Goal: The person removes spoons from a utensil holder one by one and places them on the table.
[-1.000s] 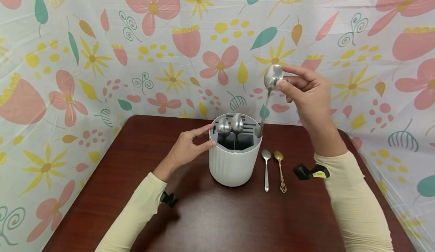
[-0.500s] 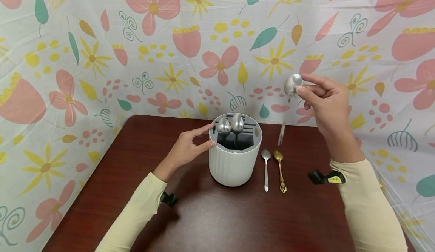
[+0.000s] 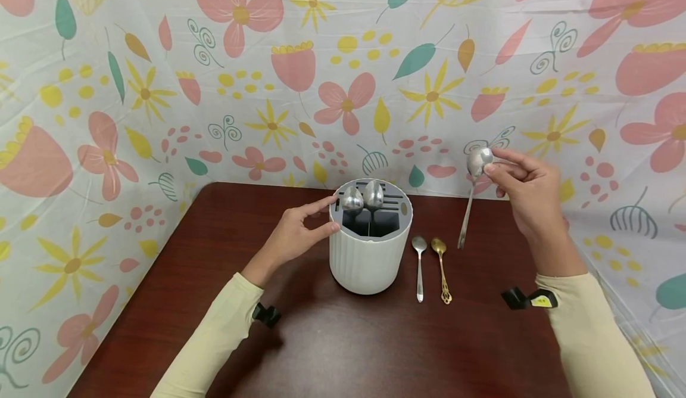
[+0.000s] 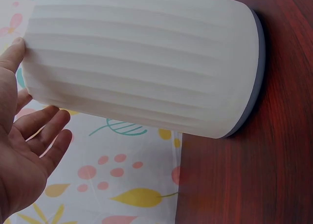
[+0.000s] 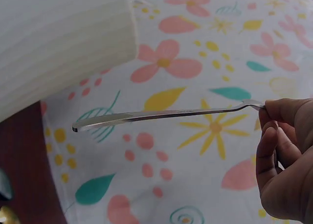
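Observation:
In the head view, my right hand (image 3: 532, 198) pinches a silver spoon (image 3: 479, 161) by its bowl, between thumb and fingers. Its handle slants down toward the table; the right wrist view shows that handle (image 5: 161, 115) side-on, its end free. My left hand (image 3: 293, 231) rests at the left rim of a white ribbed cutlery holder (image 3: 366, 267), thumb in front and index finger farther back. The left wrist view shows the fingertips (image 4: 51, 111) against the holder's upper edge. Two silver spoons, one left (image 3: 352, 199) and one right (image 3: 373, 194), stand bowl-up in the holder.
Right of the holder, a small silver spoon (image 3: 420, 270) and a gold spoon (image 3: 442, 270) with an ornate handle lie side by side on the dark red-brown table (image 3: 343, 350). A floral cloth (image 3: 300, 88) hangs behind and at the sides.
My right hand has carried the silver spoon rightward and down, away from the holder; its handle end no longer overlaps the holder's rim. The left hand and holder have stayed put.

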The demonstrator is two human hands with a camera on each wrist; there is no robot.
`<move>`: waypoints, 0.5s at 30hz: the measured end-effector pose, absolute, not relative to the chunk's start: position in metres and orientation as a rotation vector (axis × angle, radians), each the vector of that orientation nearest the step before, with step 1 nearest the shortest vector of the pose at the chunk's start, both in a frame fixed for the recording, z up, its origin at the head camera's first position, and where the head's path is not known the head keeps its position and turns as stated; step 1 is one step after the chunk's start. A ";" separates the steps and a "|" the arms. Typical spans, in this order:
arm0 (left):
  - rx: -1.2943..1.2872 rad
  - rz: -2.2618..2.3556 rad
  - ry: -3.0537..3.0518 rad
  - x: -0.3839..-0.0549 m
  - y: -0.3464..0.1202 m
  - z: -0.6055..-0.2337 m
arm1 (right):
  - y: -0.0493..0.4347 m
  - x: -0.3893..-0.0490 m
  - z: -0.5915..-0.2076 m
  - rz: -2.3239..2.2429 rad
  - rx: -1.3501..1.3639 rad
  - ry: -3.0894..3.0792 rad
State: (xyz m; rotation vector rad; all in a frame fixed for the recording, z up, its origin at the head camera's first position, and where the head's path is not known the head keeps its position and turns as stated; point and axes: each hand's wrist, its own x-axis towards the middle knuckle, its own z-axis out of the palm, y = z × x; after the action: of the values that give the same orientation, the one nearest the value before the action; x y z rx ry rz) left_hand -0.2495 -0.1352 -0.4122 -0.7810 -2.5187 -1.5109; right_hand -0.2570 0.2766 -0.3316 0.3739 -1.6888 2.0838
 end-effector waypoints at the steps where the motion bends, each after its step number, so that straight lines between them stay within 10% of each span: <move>1: -0.782 -1.511 -2.519 -0.250 -0.135 -0.412 | 0.279 -0.257 -0.335 2.080 0.367 -1.699; 15: -0.791 -1.501 -2.525 -0.249 -0.136 -0.413 | 0.303 -0.255 -0.376 2.022 0.251 -1.798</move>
State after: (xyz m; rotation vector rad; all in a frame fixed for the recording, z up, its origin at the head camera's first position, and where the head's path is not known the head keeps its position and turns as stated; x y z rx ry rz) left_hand -0.2491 -0.1360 -0.4128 -0.7914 -2.5252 -1.5013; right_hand -0.2555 0.3034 -0.3763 0.2514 -1.7977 2.0217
